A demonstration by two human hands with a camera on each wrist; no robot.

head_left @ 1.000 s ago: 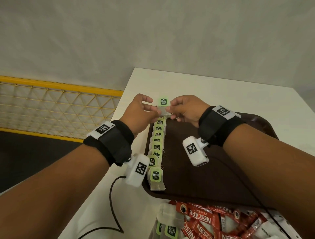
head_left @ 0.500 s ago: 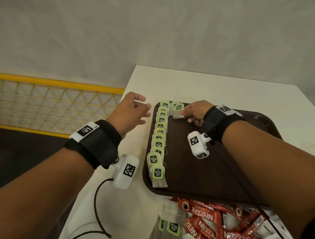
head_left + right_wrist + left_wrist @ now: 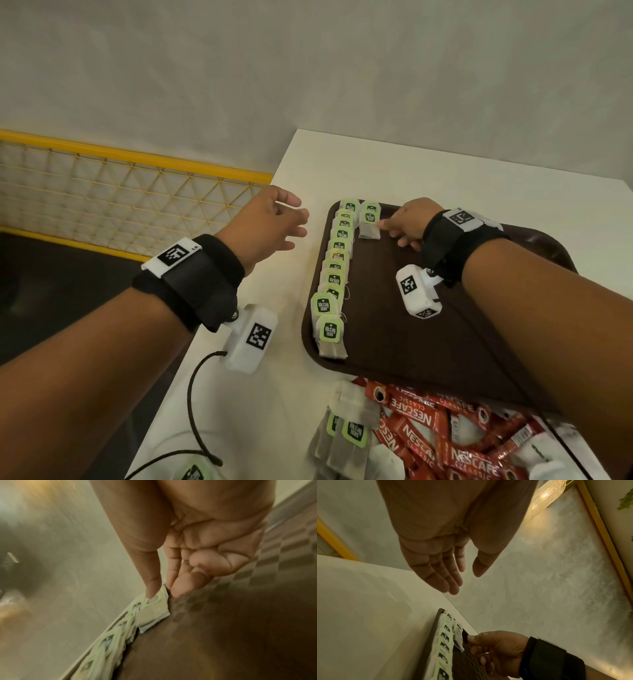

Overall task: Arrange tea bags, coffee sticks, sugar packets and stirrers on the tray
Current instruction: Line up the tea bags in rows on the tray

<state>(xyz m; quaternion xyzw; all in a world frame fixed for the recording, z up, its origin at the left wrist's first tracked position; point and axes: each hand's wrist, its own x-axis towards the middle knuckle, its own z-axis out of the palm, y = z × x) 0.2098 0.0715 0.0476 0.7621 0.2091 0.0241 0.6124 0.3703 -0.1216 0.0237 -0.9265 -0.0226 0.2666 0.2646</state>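
Just set a tea bag down at the top of the tray, starting a second column right beside the first row, which runs down the tray's left edge in the head view. A second ago both hands were holding that bag up above the row; now it lies flat, upper centre of frame. Right hand is low over the tray, thumb tip touching the bag's tag in the right wrist view, other fingers loosely extended beside it, not gripping anything I can make out. Left hand has pulled off to the left over the counter, fingers spread and relaxed, holding nothing. So this bag looks placed; I'd judge it just needs a nudge to square it with the row. More loose tea bags and the coffee sticks sit in a pile at bottom centre, off the tray. Can't spot sugar or stirrers for sure. Most of the task is left.
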